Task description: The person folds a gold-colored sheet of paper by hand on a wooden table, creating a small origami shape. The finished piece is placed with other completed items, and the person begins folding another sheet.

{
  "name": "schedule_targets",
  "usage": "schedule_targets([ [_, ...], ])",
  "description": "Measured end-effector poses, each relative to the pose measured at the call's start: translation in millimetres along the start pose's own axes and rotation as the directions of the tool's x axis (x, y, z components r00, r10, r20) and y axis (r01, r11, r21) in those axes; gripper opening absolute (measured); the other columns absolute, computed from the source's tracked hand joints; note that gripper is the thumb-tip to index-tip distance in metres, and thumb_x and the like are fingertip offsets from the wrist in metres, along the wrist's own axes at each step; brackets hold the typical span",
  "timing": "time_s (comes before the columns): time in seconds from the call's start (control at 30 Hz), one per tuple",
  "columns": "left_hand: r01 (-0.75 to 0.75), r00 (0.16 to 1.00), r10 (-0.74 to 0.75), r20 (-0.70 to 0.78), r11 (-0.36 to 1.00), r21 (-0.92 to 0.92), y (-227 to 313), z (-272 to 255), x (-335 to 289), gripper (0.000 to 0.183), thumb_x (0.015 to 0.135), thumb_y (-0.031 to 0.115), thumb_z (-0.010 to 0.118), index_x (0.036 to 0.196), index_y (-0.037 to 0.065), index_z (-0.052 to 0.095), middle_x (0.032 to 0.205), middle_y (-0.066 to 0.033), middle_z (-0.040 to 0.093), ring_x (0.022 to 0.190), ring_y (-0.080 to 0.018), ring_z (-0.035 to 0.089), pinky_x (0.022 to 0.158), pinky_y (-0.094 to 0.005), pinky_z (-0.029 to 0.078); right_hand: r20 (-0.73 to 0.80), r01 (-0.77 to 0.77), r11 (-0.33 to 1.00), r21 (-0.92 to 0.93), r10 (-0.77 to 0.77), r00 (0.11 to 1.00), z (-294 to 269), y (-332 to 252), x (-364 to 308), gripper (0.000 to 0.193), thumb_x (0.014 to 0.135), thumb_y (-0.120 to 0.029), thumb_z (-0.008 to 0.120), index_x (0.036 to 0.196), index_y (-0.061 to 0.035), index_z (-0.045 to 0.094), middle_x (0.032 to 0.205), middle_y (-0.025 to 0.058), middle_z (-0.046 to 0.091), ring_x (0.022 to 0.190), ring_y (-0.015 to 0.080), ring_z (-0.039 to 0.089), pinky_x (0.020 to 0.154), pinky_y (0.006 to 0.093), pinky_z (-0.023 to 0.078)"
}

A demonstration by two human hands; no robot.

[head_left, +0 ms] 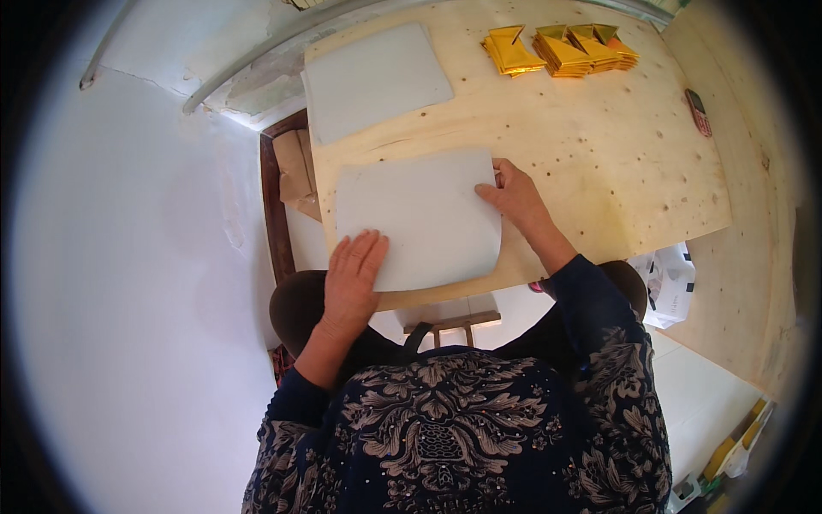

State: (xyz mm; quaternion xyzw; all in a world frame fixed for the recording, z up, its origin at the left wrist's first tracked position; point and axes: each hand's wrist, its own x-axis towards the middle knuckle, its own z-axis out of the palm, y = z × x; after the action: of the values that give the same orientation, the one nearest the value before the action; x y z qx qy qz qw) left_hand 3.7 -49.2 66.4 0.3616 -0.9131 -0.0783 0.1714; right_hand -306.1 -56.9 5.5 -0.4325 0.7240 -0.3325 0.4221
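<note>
Head view:

- I see a wooden board [599,163] serving as the work surface; it fills the upper middle of the picture.
- A white sheet [419,218] lies flat on the near left part of the board, its near edge reaching the board's near edge.
- My left hand [353,278] rests palm down on the sheet's near left corner. The fingers are straight and held close together, flat on the paper.
- My right hand [516,195] sits at the sheet's far right corner. The fingertips touch the paper's edge, with the fingers slightly curled and close together. I cannot tell whether they pinch the edge or only press on it.
- A second white sheet [374,79] lies farther off on the far left of the board, apart from the first one.
- Stacks of folded gold paper [558,50] stand in a row at the far edge of the board, right of the second sheet and well apart from both hands.
- A small red phone [699,112] lies to the far right, just beyond the board's right edge.
- Brown paper [295,171] shows below the board's left edge.
- Dark patterned sleeves [591,300] cover both forearms in the near part of the picture.
</note>
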Motion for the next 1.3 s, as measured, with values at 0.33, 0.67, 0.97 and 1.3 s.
schedule_targets([
  [0.33,0.067,0.97,-0.014,0.244,0.976,-0.209,-30,-26,-21,0.036,0.066,-0.003,0.072,0.1,0.01,0.068,0.106,-0.005,0.07,0.113,-0.0246,0.063,0.111,-0.0476,0.038,-0.111,0.253,0.928,-0.275,-0.292,0.95,-4,-17,-14,0.048,0.084,-0.017,0.07,0.128,-0.0027,0.057,0.104,0.0106,0.065,0.091,0.0259,0.065,0.078,0.0353,0.053],
  [0.67,0.237,0.957,-0.201,0.207,0.957,-0.167,-40,-39,-4,0.019,0.078,0.004,0.069,0.097,0.008,0.067,0.096,-0.0081,0.069,0.094,-0.0291,0.065,0.106,-0.0465,0.042,0.4,0.751,0.476,-0.457,-0.645,0.652,-46,-44,-75,0.064,0.071,-0.009,0.079,0.132,-0.0087,0.057,0.136,0.0157,0.055,0.121,0.0345,0.054,0.109,0.0457,0.04],
  [0.97,0.661,0.691,-0.426,0.583,0.699,-0.273,-41,-37,28,0.033,0.082,0.012,0.072,0.113,0.003,0.066,0.1,-0.0179,0.07,0.098,-0.0349,0.064,0.087,-0.0412,0.051,0.188,0.184,0.981,0.057,-0.192,0.963,-17,-27,-71,0.023,0.082,-0.024,0.075,0.095,-0.0069,0.067,0.082,0.0098,0.069,0.079,0.0301,0.067,0.072,0.0379,0.053],
  [1.3,0.039,0.996,-0.021,0.086,0.977,-0.21,-28,42,121,0.037,0.078,0.022,0.076,0.108,0.002,0.066,0.1,-0.0152,0.066,0.099,-0.0332,0.061,0.086,-0.0427,0.047,-0.041,0.268,0.937,-0.224,-0.284,0.958,6,-15,-35,0.017,0.083,-0.024,0.072,0.087,-0.0078,0.067,0.079,0.0114,0.067,0.073,0.0309,0.065,0.065,0.0381,0.051],
])
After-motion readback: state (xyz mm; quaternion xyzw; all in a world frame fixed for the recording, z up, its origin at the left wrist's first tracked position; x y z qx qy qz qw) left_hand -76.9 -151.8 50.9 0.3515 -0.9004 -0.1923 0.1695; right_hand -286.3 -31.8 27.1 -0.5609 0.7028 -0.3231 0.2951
